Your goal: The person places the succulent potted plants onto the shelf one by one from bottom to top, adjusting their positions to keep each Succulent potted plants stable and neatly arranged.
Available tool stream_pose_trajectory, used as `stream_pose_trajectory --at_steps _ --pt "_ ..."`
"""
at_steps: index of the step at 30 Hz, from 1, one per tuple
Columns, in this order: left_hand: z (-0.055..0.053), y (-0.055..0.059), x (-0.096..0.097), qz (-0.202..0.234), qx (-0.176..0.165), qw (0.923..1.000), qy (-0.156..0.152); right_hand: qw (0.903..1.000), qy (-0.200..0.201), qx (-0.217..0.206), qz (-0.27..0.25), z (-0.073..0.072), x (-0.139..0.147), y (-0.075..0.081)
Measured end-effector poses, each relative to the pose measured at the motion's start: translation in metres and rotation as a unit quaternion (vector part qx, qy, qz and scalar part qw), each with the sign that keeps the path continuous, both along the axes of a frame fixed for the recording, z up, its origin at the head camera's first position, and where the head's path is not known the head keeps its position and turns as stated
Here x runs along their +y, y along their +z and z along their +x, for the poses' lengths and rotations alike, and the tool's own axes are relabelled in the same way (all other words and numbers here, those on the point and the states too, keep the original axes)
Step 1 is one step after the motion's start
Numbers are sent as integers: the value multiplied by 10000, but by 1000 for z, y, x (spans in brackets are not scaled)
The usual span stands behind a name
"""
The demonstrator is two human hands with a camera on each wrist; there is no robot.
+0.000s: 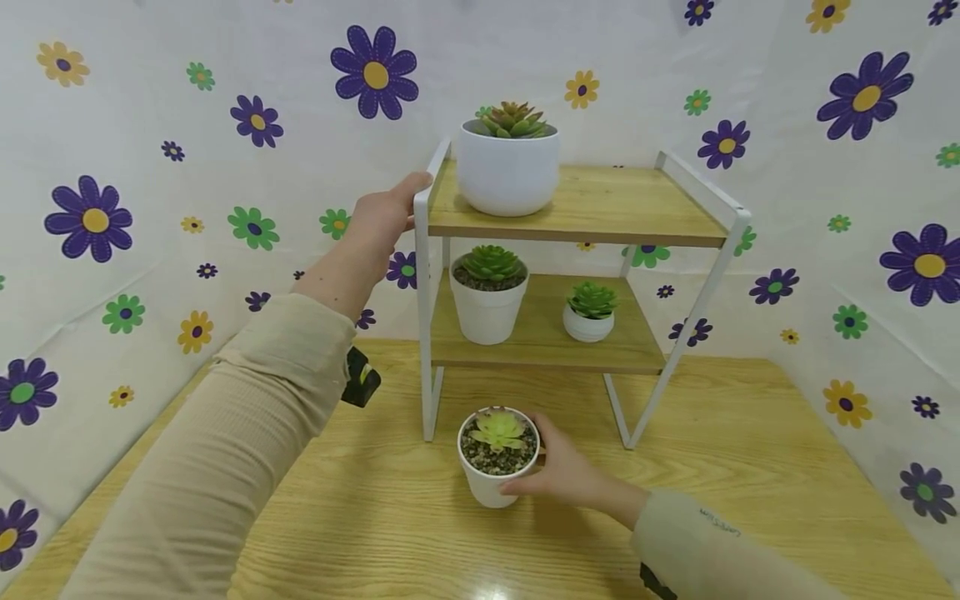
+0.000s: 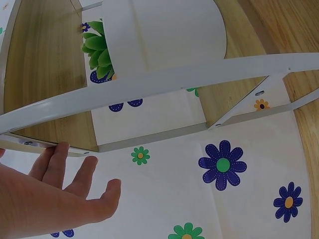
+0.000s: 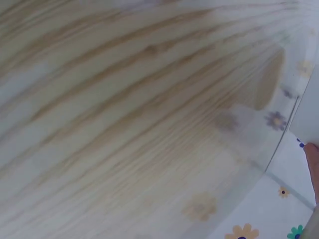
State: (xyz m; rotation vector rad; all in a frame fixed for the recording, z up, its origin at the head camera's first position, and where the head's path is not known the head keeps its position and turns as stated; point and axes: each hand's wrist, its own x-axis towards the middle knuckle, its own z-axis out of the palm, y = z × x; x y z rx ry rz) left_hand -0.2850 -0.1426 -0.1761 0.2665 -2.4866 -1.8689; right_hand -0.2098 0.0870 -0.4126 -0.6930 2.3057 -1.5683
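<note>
A two-tier shelf [image 1: 577,221] with wooden boards and a white metal frame stands on the table. My left hand [image 1: 382,218] grips the upper left end of its frame, thumb on top; in the left wrist view, fingers [image 2: 59,162] touch it from below. My right hand [image 1: 566,471] holds a white pot with a pale green succulent [image 1: 498,450], thumb and fingers around its right side, in front of the shelf's left leg. In the right wrist view, only a finger [image 3: 313,164] and part of the white pot [image 3: 306,114] show at the right edge.
A wide white pot with a reddish-green succulent [image 1: 508,171] is on the top board's left. Below, a taller potted succulent [image 1: 489,308] and a small round potted succulent [image 1: 589,323] share the lower board. Flower-patterned cloth [image 1: 300,83] surrounds the wooden table [image 1: 390,525].
</note>
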Motion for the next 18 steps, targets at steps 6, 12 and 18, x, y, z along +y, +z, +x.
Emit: stream_pose_trajectory --at_steps 6,12,18 --pt "0 -1 -1 -13 -50 10000 -9 9999 59 105 81 4 17 5" --pt "0 -2 -1 8 -73 10000 14 9996 192 165 85 10 38 23" --pt "0 -1 0 1 -12 10000 36 9985 130 540 26 16 60 55"
